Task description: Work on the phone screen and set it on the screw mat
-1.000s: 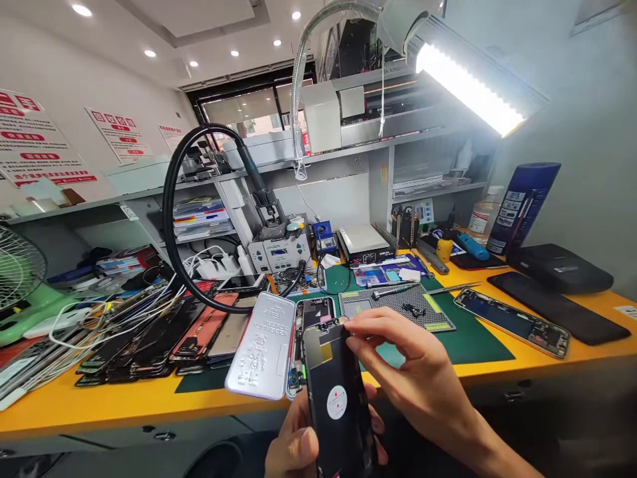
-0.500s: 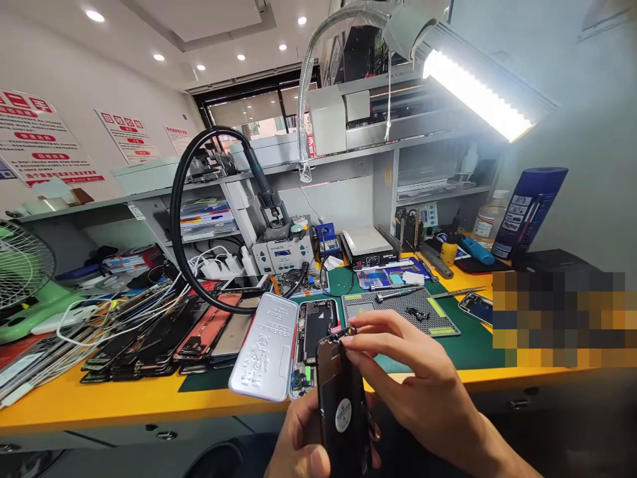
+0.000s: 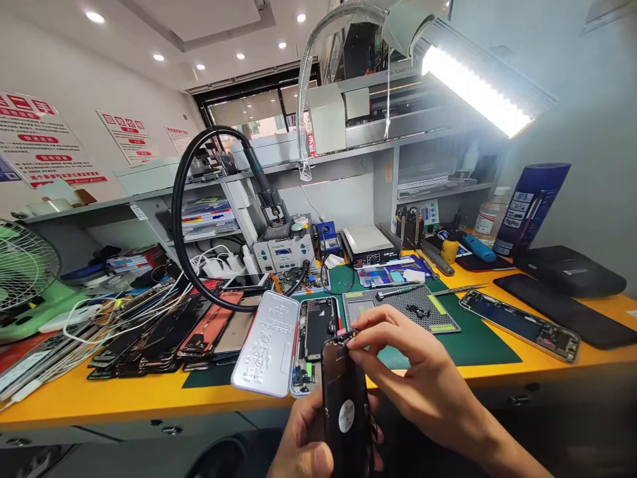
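My left hand [image 3: 304, 438] grips a dark phone screen panel [image 3: 343, 382] from below, its back with a round white sticker facing me. At the panel's top edge, the pinched fingers of my right hand [image 3: 413, 372] hold a small part [image 3: 344, 336], too small to name. Behind the panel lies an opened phone body [image 3: 318, 325] with its inside parts showing. Left of it, a silvery embossed tray [image 3: 265, 345] leans at a slant on the green mat [image 3: 478, 348].
Stacked phone screens [image 3: 164, 332] and white cables cover the left side. A perforated metal plate [image 3: 438, 315] holds small black bits. Rightward lie an opened phone [image 3: 520, 325] and a black slab [image 3: 567, 312]. A black hose [image 3: 176, 212] arches over the table.
The panel and my left hand have shifted slightly right and down. My right fingers stay at its top edge, a little lower. The objects at the right are now unobscured.
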Available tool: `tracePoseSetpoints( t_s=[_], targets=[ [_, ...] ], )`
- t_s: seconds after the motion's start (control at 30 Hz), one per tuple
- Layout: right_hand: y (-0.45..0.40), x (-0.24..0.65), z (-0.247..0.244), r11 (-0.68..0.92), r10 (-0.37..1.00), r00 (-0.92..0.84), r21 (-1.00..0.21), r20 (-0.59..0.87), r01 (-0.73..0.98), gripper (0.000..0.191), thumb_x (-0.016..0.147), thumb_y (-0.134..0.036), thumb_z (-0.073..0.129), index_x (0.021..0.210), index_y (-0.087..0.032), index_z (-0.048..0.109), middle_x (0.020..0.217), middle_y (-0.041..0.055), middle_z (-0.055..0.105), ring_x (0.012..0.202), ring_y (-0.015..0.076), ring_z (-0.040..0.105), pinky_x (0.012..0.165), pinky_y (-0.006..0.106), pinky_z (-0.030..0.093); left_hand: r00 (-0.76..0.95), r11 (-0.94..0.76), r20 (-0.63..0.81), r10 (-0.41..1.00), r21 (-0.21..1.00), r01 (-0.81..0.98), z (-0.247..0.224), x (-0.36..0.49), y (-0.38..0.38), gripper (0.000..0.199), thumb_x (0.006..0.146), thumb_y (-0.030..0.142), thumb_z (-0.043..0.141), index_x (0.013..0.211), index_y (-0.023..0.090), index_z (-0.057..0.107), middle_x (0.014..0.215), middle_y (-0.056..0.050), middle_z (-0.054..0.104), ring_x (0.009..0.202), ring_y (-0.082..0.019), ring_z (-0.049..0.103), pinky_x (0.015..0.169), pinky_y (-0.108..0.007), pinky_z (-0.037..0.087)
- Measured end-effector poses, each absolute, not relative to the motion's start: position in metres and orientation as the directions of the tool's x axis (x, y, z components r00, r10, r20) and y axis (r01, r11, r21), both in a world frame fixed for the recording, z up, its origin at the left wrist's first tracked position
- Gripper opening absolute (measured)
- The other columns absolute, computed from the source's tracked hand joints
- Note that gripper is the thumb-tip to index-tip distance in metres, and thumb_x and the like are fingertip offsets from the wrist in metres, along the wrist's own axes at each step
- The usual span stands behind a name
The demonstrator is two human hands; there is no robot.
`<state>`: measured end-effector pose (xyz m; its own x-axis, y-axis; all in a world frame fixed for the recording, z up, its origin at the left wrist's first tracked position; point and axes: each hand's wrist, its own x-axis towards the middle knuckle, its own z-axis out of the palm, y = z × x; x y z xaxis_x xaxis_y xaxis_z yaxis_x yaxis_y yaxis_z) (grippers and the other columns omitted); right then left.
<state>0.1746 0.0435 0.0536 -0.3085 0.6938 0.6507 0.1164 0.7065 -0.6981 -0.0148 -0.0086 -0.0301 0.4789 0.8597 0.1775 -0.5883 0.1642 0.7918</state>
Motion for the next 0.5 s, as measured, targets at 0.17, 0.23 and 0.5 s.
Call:
tracePoseSetpoints(
  t_s=[0.17,0.23,0.5],
  targets=[
    [0.04,0.174,0.055,0.668,0.724,-0.32,-0.737,0.612,0.102,0.016,0.094,-0.013,0.065,0.1,-0.026,0.073,0.109,0.0055,0.066,0.103,0.0187,0.068,0.082,0.028,0.061,0.465,0.201,0.153,0.872,0.754,-0.625,-0.026,-0.014,-0.018,0.067,0.076,0.05,0.077,0.129,0.009,0.069,0.103,-0.02,0.077,0.083,-0.029,0.077,0.07,-0.031,0.055],
    [0.038,0.172,0.053,0.642,0.744,-0.323,-0.76,0.585,0.101,0.018,0.095,-0.016,0.065,0.106,-0.027,0.074,0.114,0.0068,0.066,0.107,0.0199,0.068,0.08,0.027,0.062,0.456,0.213,0.152,0.877,0.727,-0.652,-0.021,-0.013,-0.021,0.065,0.079,0.053,0.072,0.128,0.01,0.069,0.102,-0.019,0.077,0.082,-0.031,0.077,0.07,-0.034,0.057],
    [0.027,0.173,0.051,0.624,0.77,-0.258,-0.774,0.584,0.11,0.017,0.096,-0.022,0.068,0.111,-0.026,0.075,0.124,0.0102,0.065,0.114,0.0232,0.069,0.07,0.024,0.067,0.403,0.227,0.132,0.906,0.651,-0.724,0.005,-0.014,-0.023,0.06,0.082,0.053,0.072,0.128,0.014,0.071,0.113,-0.016,0.074,0.091,-0.032,0.073,0.079,-0.044,0.062]
  ],
)
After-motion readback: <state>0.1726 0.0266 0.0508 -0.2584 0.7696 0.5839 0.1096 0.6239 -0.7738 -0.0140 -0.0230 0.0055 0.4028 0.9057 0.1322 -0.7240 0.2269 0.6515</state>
